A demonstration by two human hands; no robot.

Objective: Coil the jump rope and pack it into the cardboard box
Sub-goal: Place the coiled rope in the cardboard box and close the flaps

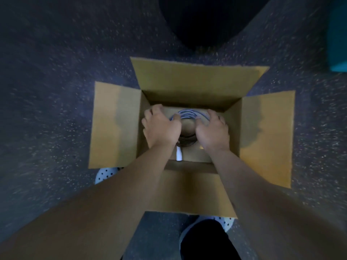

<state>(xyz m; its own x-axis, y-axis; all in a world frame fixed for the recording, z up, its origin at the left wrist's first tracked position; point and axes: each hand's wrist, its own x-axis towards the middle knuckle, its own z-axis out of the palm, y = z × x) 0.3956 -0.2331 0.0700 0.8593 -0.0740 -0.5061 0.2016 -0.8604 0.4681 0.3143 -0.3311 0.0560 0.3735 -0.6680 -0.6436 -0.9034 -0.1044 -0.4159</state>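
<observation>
Inside the cardboard box [191, 81], down on its floor, I have both hands on the jump rope [188, 113], which lies wound into a coil of several pale loops. My left hand [161, 126] curls over the left side of the coil and my right hand [213, 128] curls over the right side, fingers bent down onto the loops, so I read both as holding the rope rather than lying flat on it. 1 white handle [179, 153] pokes out toward me from under the left wrist; I cannot find the 2nd handle, it may be under a hand.

My worry is the coil itself. Stiff rope like this tends to spring open, so if I lift both hands at once the loops could fan out, climb the walls, or flip a handle over the rim. The near loops are in shadow, and I cannot tell whether they are seated flat. All 4 flaps stand open, and my forearms cross the near one, so pulling out could drag the box.

The box sits on a dark speckled floor [56, 91]. White shoes with dark dots [105, 175] show beside it, a dark rounded shape [206, 21] lies beyond, and a teal object [338, 38] sits at the far right edge. The light is dim.
</observation>
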